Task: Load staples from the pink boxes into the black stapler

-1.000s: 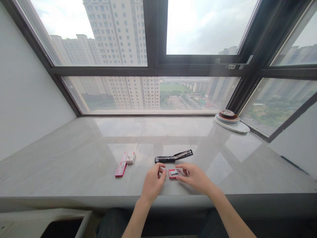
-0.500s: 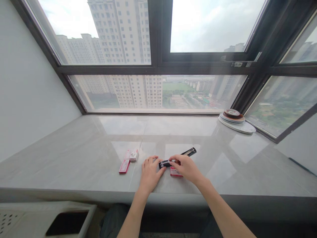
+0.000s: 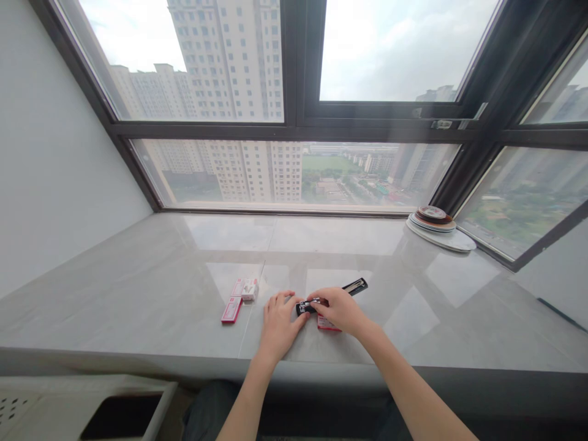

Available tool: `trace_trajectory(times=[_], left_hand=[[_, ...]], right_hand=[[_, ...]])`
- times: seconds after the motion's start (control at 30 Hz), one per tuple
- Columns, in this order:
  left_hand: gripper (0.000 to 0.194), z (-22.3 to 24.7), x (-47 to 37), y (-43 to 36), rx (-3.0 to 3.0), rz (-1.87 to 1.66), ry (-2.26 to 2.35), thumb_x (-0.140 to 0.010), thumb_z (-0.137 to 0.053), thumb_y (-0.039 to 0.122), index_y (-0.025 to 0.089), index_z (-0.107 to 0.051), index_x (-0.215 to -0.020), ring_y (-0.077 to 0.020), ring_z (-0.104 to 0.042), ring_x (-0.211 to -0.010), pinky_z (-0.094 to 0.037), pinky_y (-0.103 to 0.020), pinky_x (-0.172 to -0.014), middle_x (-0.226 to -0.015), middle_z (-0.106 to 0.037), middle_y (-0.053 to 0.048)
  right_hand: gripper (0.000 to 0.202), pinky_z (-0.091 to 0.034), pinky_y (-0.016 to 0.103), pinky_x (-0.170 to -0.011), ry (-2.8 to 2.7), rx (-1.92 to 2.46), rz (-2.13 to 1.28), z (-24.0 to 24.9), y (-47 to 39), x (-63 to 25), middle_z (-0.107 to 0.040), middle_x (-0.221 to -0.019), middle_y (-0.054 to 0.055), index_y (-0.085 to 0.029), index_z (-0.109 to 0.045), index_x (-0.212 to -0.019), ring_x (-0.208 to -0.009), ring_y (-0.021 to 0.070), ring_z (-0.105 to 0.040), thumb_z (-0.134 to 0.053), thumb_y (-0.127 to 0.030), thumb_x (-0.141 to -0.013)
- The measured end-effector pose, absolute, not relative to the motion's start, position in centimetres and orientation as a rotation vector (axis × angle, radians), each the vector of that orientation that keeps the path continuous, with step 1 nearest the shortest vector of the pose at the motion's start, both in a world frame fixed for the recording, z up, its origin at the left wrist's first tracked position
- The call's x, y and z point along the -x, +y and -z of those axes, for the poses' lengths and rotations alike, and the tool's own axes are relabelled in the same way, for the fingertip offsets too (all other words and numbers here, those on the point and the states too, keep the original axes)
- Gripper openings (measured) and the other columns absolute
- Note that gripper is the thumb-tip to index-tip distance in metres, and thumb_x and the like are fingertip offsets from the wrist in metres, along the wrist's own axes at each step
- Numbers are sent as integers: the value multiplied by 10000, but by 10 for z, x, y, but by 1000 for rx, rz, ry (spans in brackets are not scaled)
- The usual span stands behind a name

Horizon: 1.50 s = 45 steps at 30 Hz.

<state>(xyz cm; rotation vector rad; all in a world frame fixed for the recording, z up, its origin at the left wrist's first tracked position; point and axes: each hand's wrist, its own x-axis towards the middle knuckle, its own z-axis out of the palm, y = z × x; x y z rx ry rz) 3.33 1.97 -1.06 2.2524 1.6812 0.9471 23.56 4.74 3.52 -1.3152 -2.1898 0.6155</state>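
A black stapler (image 3: pixel 356 286) lies opened out on the pale stone ledge, its far arm pointing up and to the right. My left hand (image 3: pixel 280 321) rests on the ledge with thumb and forefinger closed round the stapler's left end. Above the stapler's body, my right hand (image 3: pixel 337 309) has its fingertips pinched together; whatever is between them is too small to make out. Under my right hand, a red and white box (image 3: pixel 327 323) is partly hidden. To the left are red and white boxes (image 3: pixel 231 309) and a small white box (image 3: pixel 249 289).
A stack of plates (image 3: pixel 434 226) stands at the back right corner by the window. Below the ledge's front edge (image 3: pixel 321 365), at the lower left, is a whitish plastic container (image 3: pixel 46 389) with holes. Dark window frames border the ledge behind.
My right hand's fingertips have shifted slightly left along the stapler, towards my left hand. The whole view has moved a little.
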Motion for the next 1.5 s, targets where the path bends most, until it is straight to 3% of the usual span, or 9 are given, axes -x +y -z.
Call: trace_trajectory(times=[0.3, 0.73, 1.5], left_hand=[[225, -1, -35, 13, -2080, -1142, 1375, -969, -565, 299, 296, -626, -1186, -215, -601, -1109, -468, -375, -981, -1165, -670, -27], [253, 3, -37, 11, -2075, -1130, 1321, -974, -542, 261, 298, -654, -1197, -222, -634, -1071, -505, -382, -957, -1116, -699, -38], [153, -1, -41, 8, -2103, -1104, 1425, -989, -506, 277, 276, -641, -1061, -205, -647, -914, -502, -335, -834, -959, -667, -24]], right_hand=[[211, -303, 254, -593, -1981, 1557, -484, -33, 42, -250, -643, -634, 0, -230, -771, -864, -604, 145, -536, -601, -352, -886], [275, -326, 231, -529, -1693, 1620, -802, -4, 44, -234, -645, -604, 11, -179, -794, -843, -569, 136, -552, -620, -392, -834], [280, -336, 217, -486, -1592, 1645, -874, -6, 47, -228, -652, -580, 17, -150, -776, -785, -504, 124, -537, -619, -382, -795]])
